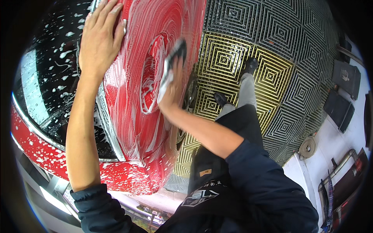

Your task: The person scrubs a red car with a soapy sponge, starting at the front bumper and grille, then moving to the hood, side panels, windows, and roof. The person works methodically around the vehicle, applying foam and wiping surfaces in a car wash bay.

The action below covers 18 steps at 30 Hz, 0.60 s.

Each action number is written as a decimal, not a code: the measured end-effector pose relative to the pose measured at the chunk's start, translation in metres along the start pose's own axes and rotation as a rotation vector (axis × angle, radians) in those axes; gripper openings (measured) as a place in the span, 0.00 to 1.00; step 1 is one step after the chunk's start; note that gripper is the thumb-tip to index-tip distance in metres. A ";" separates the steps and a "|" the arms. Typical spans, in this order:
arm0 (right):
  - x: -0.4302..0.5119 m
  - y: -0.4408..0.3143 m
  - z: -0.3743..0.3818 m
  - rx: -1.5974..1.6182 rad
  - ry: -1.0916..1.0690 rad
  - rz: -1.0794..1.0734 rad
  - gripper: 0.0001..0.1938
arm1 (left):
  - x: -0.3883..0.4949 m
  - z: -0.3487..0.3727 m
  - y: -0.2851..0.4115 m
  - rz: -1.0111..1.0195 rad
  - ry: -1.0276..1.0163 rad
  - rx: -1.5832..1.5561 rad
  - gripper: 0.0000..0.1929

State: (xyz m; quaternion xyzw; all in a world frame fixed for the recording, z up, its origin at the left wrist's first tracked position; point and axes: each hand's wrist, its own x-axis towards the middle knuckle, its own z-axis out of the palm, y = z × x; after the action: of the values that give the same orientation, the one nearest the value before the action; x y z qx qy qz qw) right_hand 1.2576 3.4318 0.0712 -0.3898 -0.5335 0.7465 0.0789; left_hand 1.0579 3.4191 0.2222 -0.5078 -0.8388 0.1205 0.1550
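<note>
My left hand (100, 39) lies spread on the soapy red car door (157, 17), at the edge beside the foam-spotted dark window glass (58, 72). A little foam clings to its thumb and fingers. My right hand (173, 84), blurred, presses a dark and white wash pad or cloth (174, 55) to the door panel, just beside the recessed door handle (151, 75). Curved streaks of lather cover the paint around the handle. Part of the pad is hidden under my right palm and fingers.
Slatted floor tiles (271, 75), yellow and grey, lie under my feet beside the car. A wheel (189, 90) shows below the door. At the far right are dark mats or panels (345, 75), a coiled beige hose or strap (307, 147) and a metal pipe (338, 167).
</note>
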 end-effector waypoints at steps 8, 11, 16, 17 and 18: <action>-0.089 0.056 -0.031 -0.366 -0.291 -0.565 0.45 | 0.004 -0.006 0.006 -0.089 -0.156 0.033 0.27; -0.056 0.059 -0.034 -0.396 -0.323 -0.407 0.40 | 0.006 -0.014 0.010 -0.117 -0.234 0.031 0.27; 0.108 -0.023 -0.024 -0.374 -0.195 -0.716 0.38 | 0.010 -0.022 0.011 -0.141 -0.278 -0.059 0.27; 0.137 -0.051 -0.022 -0.465 -0.186 -0.789 0.37 | 0.010 -0.023 0.009 -0.142 -0.279 -0.092 0.27; 0.163 -0.080 -0.019 -0.556 -0.216 -0.774 0.37 | 0.011 -0.023 0.008 -0.142 -0.264 -0.107 0.27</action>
State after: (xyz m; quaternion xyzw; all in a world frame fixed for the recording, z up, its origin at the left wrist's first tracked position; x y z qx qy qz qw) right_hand 1.1349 3.5657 0.0567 -0.0893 -0.8236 0.5276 0.1879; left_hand 1.0689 3.4335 0.2419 -0.4344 -0.8909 0.1302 0.0240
